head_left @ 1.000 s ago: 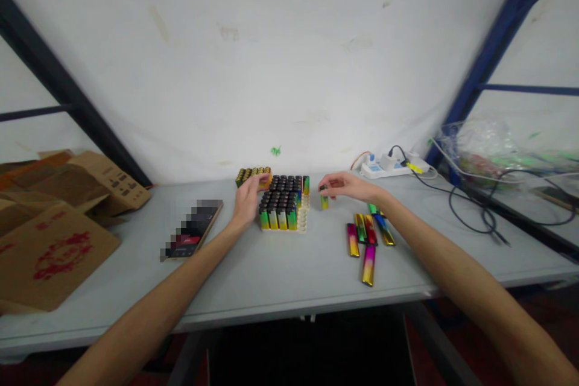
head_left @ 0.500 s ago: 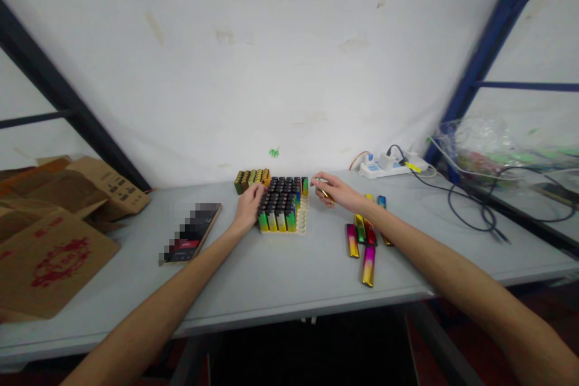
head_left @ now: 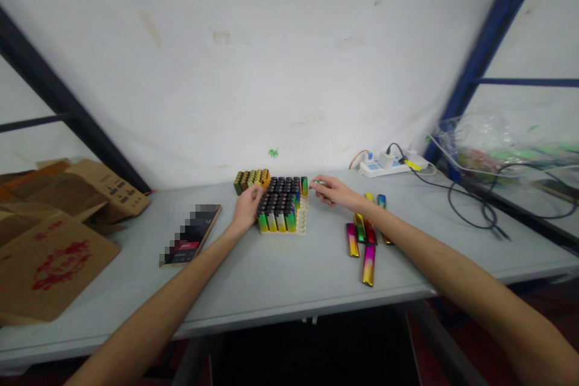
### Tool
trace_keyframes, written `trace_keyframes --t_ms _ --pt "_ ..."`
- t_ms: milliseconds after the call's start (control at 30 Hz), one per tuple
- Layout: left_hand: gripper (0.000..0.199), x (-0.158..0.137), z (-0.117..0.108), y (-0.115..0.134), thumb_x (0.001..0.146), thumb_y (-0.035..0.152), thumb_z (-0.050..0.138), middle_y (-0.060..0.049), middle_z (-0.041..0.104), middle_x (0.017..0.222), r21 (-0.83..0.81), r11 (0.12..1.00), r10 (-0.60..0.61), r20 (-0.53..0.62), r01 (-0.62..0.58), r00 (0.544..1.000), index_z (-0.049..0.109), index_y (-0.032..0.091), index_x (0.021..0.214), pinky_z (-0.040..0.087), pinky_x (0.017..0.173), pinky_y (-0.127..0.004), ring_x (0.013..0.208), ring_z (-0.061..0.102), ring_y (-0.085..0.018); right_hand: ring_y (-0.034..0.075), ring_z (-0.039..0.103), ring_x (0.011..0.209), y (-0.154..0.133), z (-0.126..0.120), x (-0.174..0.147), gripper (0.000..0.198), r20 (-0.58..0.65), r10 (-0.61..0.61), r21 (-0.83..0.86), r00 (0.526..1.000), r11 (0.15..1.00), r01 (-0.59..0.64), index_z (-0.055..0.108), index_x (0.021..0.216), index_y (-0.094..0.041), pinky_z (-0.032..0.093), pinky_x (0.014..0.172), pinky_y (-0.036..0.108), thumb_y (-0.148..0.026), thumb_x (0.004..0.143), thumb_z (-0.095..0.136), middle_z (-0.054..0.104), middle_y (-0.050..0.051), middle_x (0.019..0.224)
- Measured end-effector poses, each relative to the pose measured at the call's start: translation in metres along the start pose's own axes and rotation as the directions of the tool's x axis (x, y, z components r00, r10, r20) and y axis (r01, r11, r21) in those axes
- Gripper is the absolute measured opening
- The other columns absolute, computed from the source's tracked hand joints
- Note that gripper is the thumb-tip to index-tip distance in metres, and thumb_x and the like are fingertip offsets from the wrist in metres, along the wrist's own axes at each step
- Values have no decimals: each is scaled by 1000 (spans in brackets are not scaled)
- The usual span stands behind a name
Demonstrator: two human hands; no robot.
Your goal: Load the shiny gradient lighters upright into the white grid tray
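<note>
Rows of upright lighters point(head_left: 277, 217) with black tops and green, yellow and silver bodies fill most of a white slotted tray point(head_left: 302, 221). Bare slots show along its right side. My left hand point(head_left: 246, 207) rests against the left edge of these rows, fingers curled; what they grip is hidden. Just right of the tray, above the table, my right hand point(head_left: 332, 191) is closed on a lighter point(head_left: 319, 182), mostly covered by the fingers, with a green bit showing. Several loose shiny lighters point(head_left: 368, 265) in pink, gold, red, green and blue lie below my right forearm.
A block of gold-coloured pieces point(head_left: 252, 177) stands behind my left hand. To the left lie a phone point(head_left: 199, 232) and cardboard boxes point(head_left: 58, 259). A power strip point(head_left: 384, 165) sits by the wall, with a black cable point(head_left: 479, 226) and clear plastic bags point(head_left: 484, 142) to the right.
The lighter in my right hand has turned, so its gold end no longer shows below the fingers. My left hand stays at the tray's left edge.
</note>
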State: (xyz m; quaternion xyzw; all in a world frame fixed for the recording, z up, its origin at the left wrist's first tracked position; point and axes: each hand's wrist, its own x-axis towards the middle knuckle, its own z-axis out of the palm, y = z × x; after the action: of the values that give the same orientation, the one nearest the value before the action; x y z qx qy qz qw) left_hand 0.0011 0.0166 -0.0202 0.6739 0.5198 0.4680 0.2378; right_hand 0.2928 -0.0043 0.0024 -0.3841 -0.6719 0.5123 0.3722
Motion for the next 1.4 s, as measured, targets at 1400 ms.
trace_keyframes --t_ms 1400 --pt "26 -3 1 11 89 37 48 -1 64 72 177 984 29 -1 -29 1000 58 19 73 43 69 -25 72 58 -17 12 43 58 -1 7 -6 45 248 122 -498 961 867 18 77 70 -13 31 61 27 -55 82 68 66 2 63"
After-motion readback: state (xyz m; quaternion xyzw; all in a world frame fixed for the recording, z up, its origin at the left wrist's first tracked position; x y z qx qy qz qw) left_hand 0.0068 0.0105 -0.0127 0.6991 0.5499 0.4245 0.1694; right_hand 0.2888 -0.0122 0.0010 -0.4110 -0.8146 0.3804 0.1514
